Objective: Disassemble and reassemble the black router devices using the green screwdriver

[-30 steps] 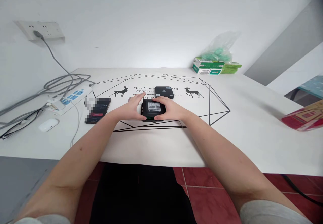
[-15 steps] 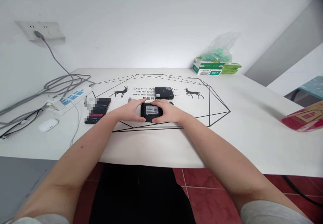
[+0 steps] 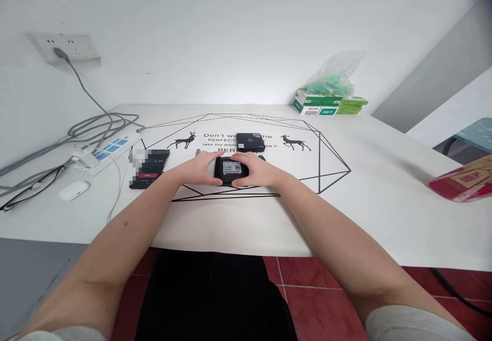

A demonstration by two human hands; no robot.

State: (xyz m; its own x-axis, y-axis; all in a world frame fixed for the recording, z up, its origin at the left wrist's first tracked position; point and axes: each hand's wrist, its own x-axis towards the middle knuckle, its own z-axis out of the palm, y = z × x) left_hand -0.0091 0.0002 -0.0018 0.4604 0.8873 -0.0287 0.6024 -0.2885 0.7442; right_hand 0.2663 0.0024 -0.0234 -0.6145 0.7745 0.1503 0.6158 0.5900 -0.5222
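Note:
A black rectangular device (image 3: 231, 169) with a white printed label lies on the white table mat near its middle. My left hand (image 3: 200, 169) grips its left edge, thumb at the near side and fingers at the far side. On the right, my right hand (image 3: 255, 170) holds the same device, with fingers over its top edge and thumb at the near corner. Just behind is a second black box (image 3: 250, 142) with small stickers. Small objects partly show beside the hands, one greyish (image 3: 198, 152) on the left and one dark green (image 3: 262, 157) on the right.
A phone (image 3: 154, 168), a white earbud case (image 3: 74, 190) and a power strip (image 3: 111, 151) with coiled cables are at the left. Green and white boxes (image 3: 318, 100) under a plastic bag (image 3: 333, 77) stand at the back right. A red package (image 3: 465, 181) is at the far right.

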